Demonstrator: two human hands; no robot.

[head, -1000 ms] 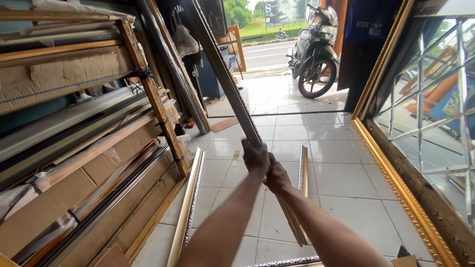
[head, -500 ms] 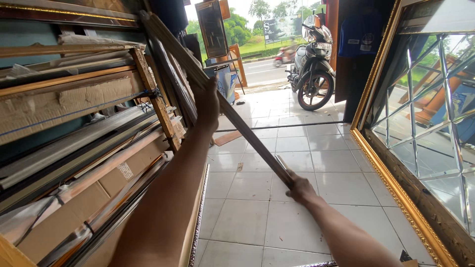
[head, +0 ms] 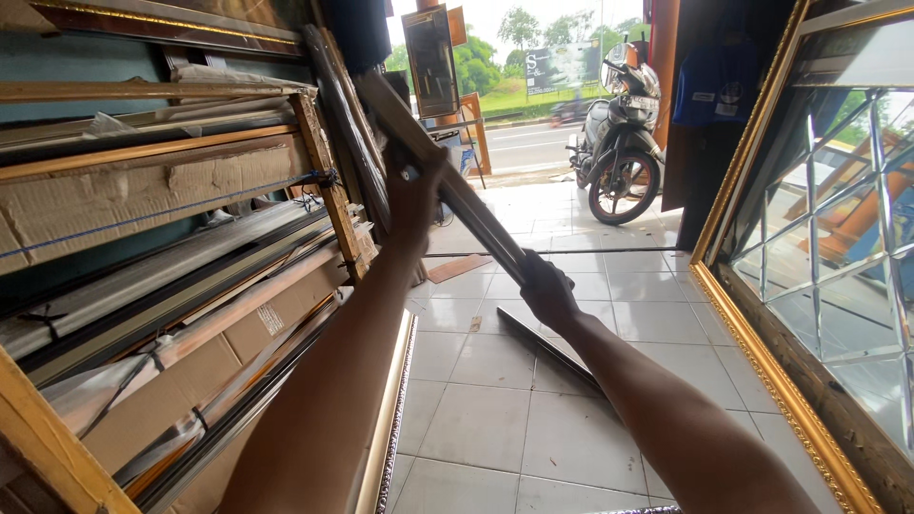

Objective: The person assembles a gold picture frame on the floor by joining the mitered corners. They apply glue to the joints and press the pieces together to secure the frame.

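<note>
Both my hands grip one long dark frame moulding strip (head: 473, 214) that slants from the upper left down to the tiled floor at the lower right. My left hand (head: 415, 195) is closed around it high up, close to the wooden rack post (head: 326, 181). Lower down the strip, my right hand (head: 547, 288) is wrapped around its middle. The strip's top end leans among other dark mouldings (head: 343, 124) standing against the rack.
A wooden rack (head: 143, 247) of wrapped moulding lengths fills the left. A silver ornate strip (head: 392, 409) lies on the floor beside it. A gold-framed bevelled mirror (head: 819, 286) leans at the right. A motorcycle (head: 619, 143) stands at the doorway.
My left hand slid up the strip, away from my right hand, toward the rack. The strip now lies at a lower slant, its top end nearer the rack.
</note>
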